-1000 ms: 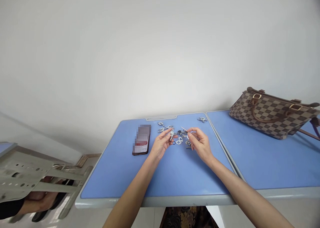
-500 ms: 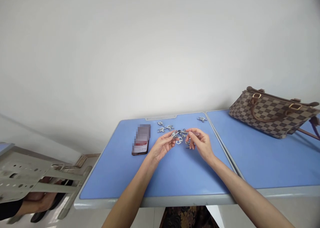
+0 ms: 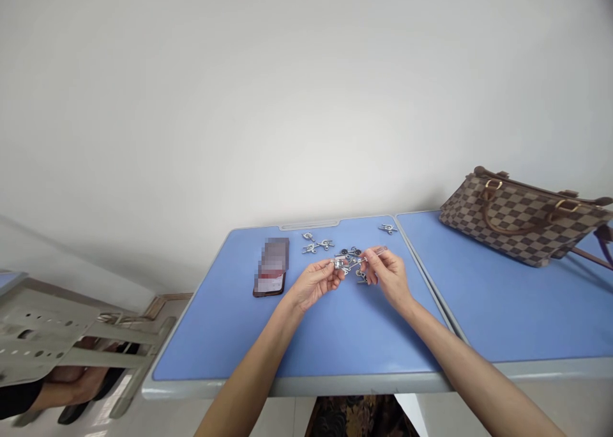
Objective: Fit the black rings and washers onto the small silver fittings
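Note:
My left hand pinches a small shiny metal part between thumb and fingers above the blue desk. In my right hand is a thin screwdriver with a clear, reddish handle. Its shaft points left toward the metal part; whether the tip touches it I cannot tell. Beneath and behind the hands lies a loose pile of metal parts and dark round pieces, partly covered by my fingers. Several similar metal pieces lie farther left, and another metal piece sits near the desk's back right corner.
A phone lies on the blue desk to the left. On the adjoining desk stands a checked brown handbag. A grey chair and part of another person's arm are at lower left. A white wall rises behind.
The metal part in my left hand has turned and moved slightly right and down. The screwdriver's shaft now slants down to the left. More of the dark round pieces shows behind.

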Tool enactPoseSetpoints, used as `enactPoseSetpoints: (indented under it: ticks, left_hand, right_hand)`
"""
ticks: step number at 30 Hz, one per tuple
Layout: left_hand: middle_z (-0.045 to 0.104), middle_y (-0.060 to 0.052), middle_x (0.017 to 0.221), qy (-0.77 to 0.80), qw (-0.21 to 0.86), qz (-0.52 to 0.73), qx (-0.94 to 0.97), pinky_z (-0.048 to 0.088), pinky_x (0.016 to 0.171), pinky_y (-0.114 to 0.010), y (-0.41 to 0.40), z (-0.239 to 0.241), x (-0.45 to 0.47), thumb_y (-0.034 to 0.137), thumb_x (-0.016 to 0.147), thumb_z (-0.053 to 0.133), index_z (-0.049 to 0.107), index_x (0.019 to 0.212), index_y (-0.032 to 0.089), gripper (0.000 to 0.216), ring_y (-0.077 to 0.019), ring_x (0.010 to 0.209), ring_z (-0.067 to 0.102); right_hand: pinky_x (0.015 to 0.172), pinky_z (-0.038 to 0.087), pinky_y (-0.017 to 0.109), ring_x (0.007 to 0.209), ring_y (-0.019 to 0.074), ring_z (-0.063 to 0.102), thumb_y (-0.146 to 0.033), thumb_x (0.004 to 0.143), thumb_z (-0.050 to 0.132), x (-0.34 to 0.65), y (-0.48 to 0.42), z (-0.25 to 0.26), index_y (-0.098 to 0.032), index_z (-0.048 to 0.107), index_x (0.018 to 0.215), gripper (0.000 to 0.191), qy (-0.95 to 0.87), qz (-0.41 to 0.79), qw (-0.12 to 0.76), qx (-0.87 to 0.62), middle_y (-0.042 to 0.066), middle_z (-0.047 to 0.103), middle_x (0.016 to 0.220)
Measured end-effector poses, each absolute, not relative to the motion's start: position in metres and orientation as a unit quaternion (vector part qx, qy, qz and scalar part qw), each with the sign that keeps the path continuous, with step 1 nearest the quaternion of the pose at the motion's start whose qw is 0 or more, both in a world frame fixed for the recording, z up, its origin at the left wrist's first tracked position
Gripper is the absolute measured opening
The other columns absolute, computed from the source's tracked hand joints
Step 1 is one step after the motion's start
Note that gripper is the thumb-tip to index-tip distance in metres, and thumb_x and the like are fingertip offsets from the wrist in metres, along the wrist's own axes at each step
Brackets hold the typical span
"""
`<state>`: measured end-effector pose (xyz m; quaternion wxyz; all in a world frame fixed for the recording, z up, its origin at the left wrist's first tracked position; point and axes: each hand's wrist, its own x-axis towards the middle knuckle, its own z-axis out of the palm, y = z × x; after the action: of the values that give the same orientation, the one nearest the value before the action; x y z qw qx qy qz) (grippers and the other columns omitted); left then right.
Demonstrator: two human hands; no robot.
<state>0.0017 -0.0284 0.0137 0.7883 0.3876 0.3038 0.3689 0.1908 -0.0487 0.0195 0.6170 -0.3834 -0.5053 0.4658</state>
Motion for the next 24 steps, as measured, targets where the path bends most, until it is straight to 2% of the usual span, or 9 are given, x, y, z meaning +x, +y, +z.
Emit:
enactPoseSetpoints:
  ticks: [7, 13, 17, 24]
  left_hand:
    - [0.059, -0.007, 0.078, 0.277, 0.798, 0.346, 0.407, 0.039, 0.058, -0.021, -0.0318, 0.0166, 0.002, 0.033, 0.083, 0.065, 0.068, 0.098, 0.012, 0.026, -0.009, 0.062, 0.051]
    - [0.06, -0.009, 0.082, 0.289, 0.801, 0.34, 0.399, 0.036, 0.056, -0.023, -0.0315, 0.0179, 0.0022, 0.028, 0.078, 0.063, 0.068, 0.097, 0.013, 0.025, -0.0117, 0.065, 0.05]
    - [0.056, -0.005, 0.074, 0.288, 0.802, 0.341, 0.397, 0.033, 0.055, -0.023, -0.031, 0.0191, 0.0033, 0.028, 0.075, 0.064, 0.064, 0.093, 0.015, 0.023, -0.0094, 0.058, 0.044]
    - [0.051, 0.003, 0.068, 0.369, 0.695, 0.374, 0.491, 0.029, 0.054, -0.021, -0.0343, 0.0194, 0.0073, 0.03, 0.072, 0.069, 0.054, 0.092, 0.018, 0.028, -0.0073, 0.055, 0.04]
  right_hand:
    - [0.038, 0.039, 0.022, 0.039, 0.0055, 0.04, -0.044, 0.086, 0.057, 0.1952, -0.0483, 0.0242, -0.02, 0.052, 0.085, 0.024, -0.473, 0.481, 0.65, -0.349, -0.005, 0.051, 0.065]
    - [0.039, 0.039, 0.022, 0.04, 0.0053, 0.041, -0.047, 0.086, 0.056, 0.1941, -0.0508, 0.0269, -0.02, 0.049, 0.082, 0.028, -0.495, 0.486, 0.63, -0.35, -0.004, 0.051, 0.066]
    - [0.04, 0.039, 0.021, 0.041, 0.005, 0.041, -0.045, 0.087, 0.056, 0.1922, -0.0519, 0.0244, -0.02, 0.05, 0.084, 0.026, -0.509, 0.499, 0.615, -0.337, -0.004, 0.052, 0.067]
    - [0.043, 0.04, 0.021, 0.045, 0.0066, 0.043, -0.043, 0.089, 0.054, 0.1937, -0.0556, 0.0203, -0.021, 0.051, 0.093, 0.023, -0.539, 0.471, 0.603, -0.353, -0.003, 0.056, 0.07]
